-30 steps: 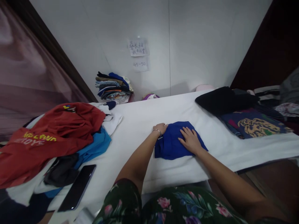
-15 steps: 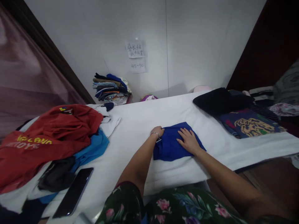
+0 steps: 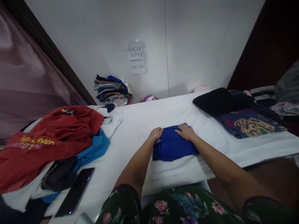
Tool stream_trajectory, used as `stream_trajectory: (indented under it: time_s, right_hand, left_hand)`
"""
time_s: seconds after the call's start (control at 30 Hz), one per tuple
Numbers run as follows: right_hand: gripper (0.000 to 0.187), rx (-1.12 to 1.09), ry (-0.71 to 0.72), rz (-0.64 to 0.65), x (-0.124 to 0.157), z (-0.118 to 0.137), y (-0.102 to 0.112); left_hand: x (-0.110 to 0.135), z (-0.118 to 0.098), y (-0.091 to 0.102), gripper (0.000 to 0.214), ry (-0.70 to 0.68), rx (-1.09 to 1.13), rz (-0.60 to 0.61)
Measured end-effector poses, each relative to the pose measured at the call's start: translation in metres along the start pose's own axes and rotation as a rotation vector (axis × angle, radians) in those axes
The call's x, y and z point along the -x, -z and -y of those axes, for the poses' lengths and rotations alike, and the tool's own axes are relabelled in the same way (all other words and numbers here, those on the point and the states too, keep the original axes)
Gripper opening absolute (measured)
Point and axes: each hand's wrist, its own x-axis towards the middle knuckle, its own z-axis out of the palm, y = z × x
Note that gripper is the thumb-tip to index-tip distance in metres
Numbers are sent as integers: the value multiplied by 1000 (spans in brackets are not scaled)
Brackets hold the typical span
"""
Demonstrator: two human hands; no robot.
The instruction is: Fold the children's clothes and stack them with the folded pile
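A folded blue garment [image 3: 171, 146] lies on the white-covered table [image 3: 144, 121] straight in front of me. My left hand [image 3: 157, 132], with a thin bracelet at the wrist, grips the garment's far left corner with curled fingers. My right hand [image 3: 185, 132] rests at the garment's far right edge, fingers bent down over the cloth.
A loose heap with a red shirt [image 3: 46, 137] and a light blue garment [image 3: 93, 151] fills the left. A dark phone [image 3: 74, 191] lies near the front left edge. Folded dark clothes [image 3: 219, 99] and a patterned piece [image 3: 252, 124] sit right. A stack of folded clothes [image 3: 113, 88] stands by the wall.
My right hand has slid from the middle of the blue garment to its far right edge. The left hand has stayed at the far left corner.
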Motion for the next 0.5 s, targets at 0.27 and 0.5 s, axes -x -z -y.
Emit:
stream_trajectory:
  time_s: [0.27,0.5]
  right_hand:
    - [54,-11,1,-32,1,-1,-6]
    - [53,-782,-167,-120,6,-32,5]
  left_hand:
    - [22,-55,14,54,-153,-85,-135]
    - [55,-50,-44,72,-241,-143,-137]
